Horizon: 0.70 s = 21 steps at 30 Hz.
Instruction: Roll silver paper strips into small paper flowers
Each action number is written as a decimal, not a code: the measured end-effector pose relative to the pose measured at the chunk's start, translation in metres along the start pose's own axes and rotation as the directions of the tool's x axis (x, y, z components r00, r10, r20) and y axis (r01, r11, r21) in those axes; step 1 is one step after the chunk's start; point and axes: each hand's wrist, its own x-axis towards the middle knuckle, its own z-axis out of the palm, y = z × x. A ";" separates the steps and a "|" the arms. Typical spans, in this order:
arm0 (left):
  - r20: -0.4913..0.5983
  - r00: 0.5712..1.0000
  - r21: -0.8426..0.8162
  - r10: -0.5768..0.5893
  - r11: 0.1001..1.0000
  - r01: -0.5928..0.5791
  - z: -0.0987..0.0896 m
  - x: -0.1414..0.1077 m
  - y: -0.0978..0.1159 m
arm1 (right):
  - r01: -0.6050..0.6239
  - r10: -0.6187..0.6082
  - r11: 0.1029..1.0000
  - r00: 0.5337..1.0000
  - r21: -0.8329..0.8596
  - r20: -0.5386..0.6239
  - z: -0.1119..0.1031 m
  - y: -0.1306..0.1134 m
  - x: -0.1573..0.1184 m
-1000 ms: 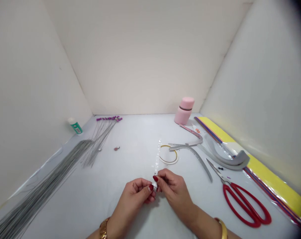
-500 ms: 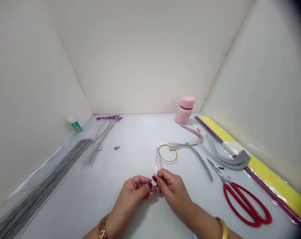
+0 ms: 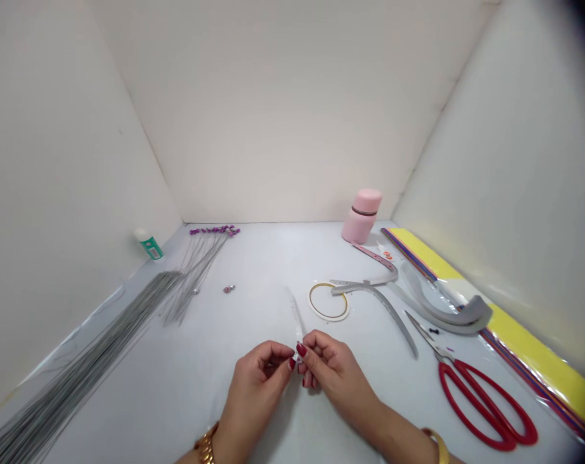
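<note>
A thin whitish strip [image 3: 295, 314] rises from between the fingertips at the front middle, its far end pointing away and slightly left. My right hand [image 3: 335, 370] pinches its near end between thumb and forefinger. Against it, my left hand [image 3: 260, 380] has thumb and forefinger closed on the same small white end; the fingertips hide its exact shape. Just beyond the right hand lies a ring of white tape [image 3: 329, 318] with a yellow inner edge. Grey curved strips [image 3: 393, 312] lie right of the tape.
Red-handled scissors [image 3: 485, 399] lie at the right, beside yellow sheets [image 3: 529, 338] in plastic. Grey wires [image 3: 99, 351] and purple-tipped stems [image 3: 208, 248] are at the left. A glue stick [image 3: 150, 246] and a pink flask [image 3: 362, 217] stand farther back. Small beads [image 3: 229, 289] lie mid-left.
The strip's far end has swung left. The fingers of my left hand have drawn back a little from beneath the strip, and the view has shifted slightly.
</note>
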 end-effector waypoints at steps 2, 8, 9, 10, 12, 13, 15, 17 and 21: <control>-0.033 0.995 0.164 0.090 0.983 -0.083 -0.002 -0.001 0.001 | -0.028 0.028 0.999 1.000 0.036 -0.007 0.000 -0.001 0.001; 0.111 0.886 0.514 0.449 0.737 -0.438 -0.008 -0.005 0.004 | -0.096 0.097 0.990 0.995 0.106 -0.001 0.002 -0.003 0.002; 0.136 0.871 0.536 0.472 0.704 -0.465 -0.008 -0.006 0.003 | -0.101 0.101 0.988 0.995 0.114 0.003 0.003 -0.004 0.002; 0.152 0.861 0.552 0.485 0.681 -0.481 -0.008 -0.006 0.003 | -0.103 0.103 0.987 0.995 0.120 0.007 0.003 -0.004 0.002; 0.157 0.857 0.554 0.492 0.674 -0.488 -0.008 -0.007 0.001 | -0.097 0.096 0.987 0.995 0.128 0.010 0.004 -0.003 0.002; 0.138 0.864 0.537 0.483 0.697 -0.476 -0.007 -0.006 0.001 | -0.092 0.092 0.988 0.996 0.125 0.009 0.004 -0.003 0.002; 0.066 0.907 0.455 0.416 0.797 -0.398 -0.006 -0.005 0.000 | -0.079 0.079 0.991 0.997 0.107 0.006 0.004 -0.002 0.002; -0.013 0.964 0.291 0.264 0.924 -0.249 -0.003 -0.003 0.001 | -0.055 0.055 0.996 0.998 0.069 -0.001 0.003 0.000 0.001; -0.044 0.996 -0.094 -0.083 0.992 0.078 0.001 0.003 0.002 | 0.042 -0.047 0.994 0.998 -0.101 -0.047 0.001 0.000 0.000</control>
